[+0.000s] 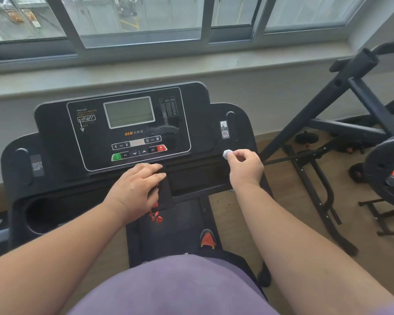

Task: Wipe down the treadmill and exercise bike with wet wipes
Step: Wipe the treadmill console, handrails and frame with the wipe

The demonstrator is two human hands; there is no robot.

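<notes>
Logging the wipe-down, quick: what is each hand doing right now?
Left hand: open, fingers resting flat on the black treadmill console.
Right hand: fingers pinching a small balled-up white wet wipe at the console's right edge.

Right hand [245,168] pinches a wipe [227,153] on the treadmill console [55,137].

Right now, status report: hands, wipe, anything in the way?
Right hand pinches wipe at console's right edge. Left hand rests flat below the buttons. Red safety cord dangles under left hand.
</notes>
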